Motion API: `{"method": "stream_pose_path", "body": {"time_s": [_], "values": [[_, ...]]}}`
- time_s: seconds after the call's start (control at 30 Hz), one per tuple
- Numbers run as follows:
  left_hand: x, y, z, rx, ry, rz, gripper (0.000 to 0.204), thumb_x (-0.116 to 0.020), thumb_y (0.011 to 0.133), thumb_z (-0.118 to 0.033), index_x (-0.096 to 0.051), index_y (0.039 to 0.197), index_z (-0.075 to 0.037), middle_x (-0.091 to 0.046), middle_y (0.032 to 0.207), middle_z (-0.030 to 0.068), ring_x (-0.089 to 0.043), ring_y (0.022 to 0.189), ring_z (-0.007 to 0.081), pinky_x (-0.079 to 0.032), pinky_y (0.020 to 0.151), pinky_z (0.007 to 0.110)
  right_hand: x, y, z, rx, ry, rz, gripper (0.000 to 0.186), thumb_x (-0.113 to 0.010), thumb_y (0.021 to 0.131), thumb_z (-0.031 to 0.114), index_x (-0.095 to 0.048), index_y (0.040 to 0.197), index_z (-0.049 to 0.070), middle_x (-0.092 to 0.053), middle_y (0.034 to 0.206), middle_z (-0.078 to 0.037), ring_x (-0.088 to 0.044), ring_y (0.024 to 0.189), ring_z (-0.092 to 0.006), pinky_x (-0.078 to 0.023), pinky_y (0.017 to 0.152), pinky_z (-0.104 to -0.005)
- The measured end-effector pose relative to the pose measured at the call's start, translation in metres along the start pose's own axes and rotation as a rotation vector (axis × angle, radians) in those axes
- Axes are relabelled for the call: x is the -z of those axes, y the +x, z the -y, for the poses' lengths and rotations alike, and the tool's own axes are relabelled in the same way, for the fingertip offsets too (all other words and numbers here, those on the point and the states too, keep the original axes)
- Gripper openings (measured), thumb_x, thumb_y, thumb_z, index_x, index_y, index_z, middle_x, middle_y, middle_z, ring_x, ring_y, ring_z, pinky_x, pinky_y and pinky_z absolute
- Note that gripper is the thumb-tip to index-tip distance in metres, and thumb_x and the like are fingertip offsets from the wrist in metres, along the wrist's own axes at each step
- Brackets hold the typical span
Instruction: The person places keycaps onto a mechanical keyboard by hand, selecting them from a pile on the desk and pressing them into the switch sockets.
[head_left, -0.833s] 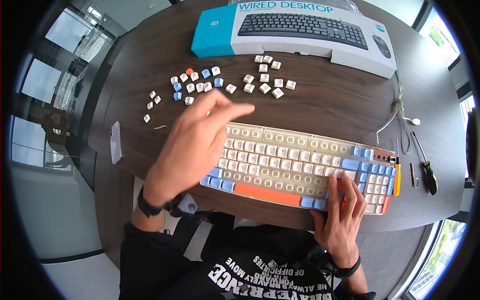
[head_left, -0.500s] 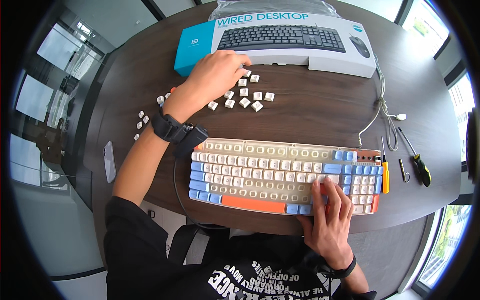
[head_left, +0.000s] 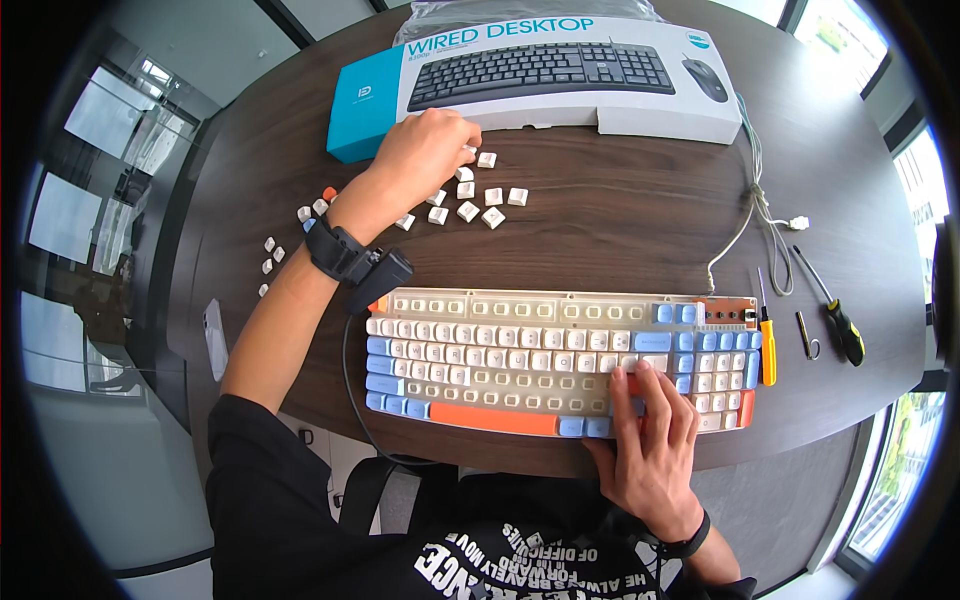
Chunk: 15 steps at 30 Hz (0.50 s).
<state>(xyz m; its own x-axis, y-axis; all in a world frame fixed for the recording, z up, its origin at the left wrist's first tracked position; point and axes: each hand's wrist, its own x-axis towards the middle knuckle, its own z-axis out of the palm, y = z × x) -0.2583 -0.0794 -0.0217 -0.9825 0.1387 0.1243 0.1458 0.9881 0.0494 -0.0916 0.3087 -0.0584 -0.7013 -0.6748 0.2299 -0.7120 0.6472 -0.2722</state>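
Observation:
My left hand (head_left: pixel 425 148) reaches to the loose white keycaps (head_left: pixel 466 190) near the box. Its fingers are bent and closed around a white keycap at their tips; the thumb is largely hidden. My right hand (head_left: pixel 652 455) lies open on the right part of the keyboard (head_left: pixel 540 379), fingers stretched over the keys. White, blue and orange keycaps fill part of that keyboard. Bare switch positions show along its top row and in the lower letter rows.
A white and teal keyboard box (head_left: pixel 365 105) stands at the back. To the right lie a bundled cable (head_left: pixel 760 200), a yellow screwdriver (head_left: pixel 768 350), a black and yellow screwdriver (head_left: pixel 846 335) and a small metal tool (head_left: pixel 807 335). A phone (head_left: pixel 214 340) rests at the left edge, near several more keycaps (head_left: pixel 268 266).
The fingers of my left hand have lowered and drawn in onto the keycaps. My right hand stays on the keyboard. The whole view has shifted slightly.

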Motion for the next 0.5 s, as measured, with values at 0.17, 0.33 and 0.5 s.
{"method": "stream_pose_path", "body": {"time_s": [0.17,0.33,0.5], "values": [[0.015,-0.008,-0.013,-0.020,-0.046,-0.057,0.017,-0.074,0.093,-0.015,-0.075,0.104,-0.002,-0.070,0.093,0.0136,-0.069,0.089,0.0331,-0.055,0.080,0.044,-0.001,0.000,0.000,0.000,0.003,0.011,0.083,-0.080,0.086,0.029,-0.047,0.156,0.002,-0.041,0.157,-0.024,-0.046,0.136,-0.0412,-0.038,0.110,-0.0520],[0.063,-0.062,-0.060,-0.120,-0.073,-0.201,0.018,-0.076,0.093,-0.016,-0.072,0.103,-0.001,-0.065,0.096,0.0093,-0.065,0.086,0.0268,-0.051,0.076,0.038,-0.004,0.003,-0.001,0.007,-0.062,-0.044,0.077,-0.078,0.087,0.033,-0.053,0.154,0.004,-0.048,0.155,-0.023,-0.050,0.134,-0.0368,-0.040,0.108,-0.0485],[0.088,-0.132,-0.120,-0.180,-0.198,-0.173,0.023,-0.083,0.079,-0.004,-0.075,0.101,-0.003,-0.066,0.094,0.0071,-0.064,0.087,0.0253,-0.051,0.074,0.036,-0.005,0.002,-0.001,-0.025,-0.054,-0.041,0.078,-0.078,0.088,0.030,-0.050,0.156,0.004,-0.044,0.158,-0.022,-0.047,0.138,-0.0368,-0.038,0.110,-0.0490]]}}
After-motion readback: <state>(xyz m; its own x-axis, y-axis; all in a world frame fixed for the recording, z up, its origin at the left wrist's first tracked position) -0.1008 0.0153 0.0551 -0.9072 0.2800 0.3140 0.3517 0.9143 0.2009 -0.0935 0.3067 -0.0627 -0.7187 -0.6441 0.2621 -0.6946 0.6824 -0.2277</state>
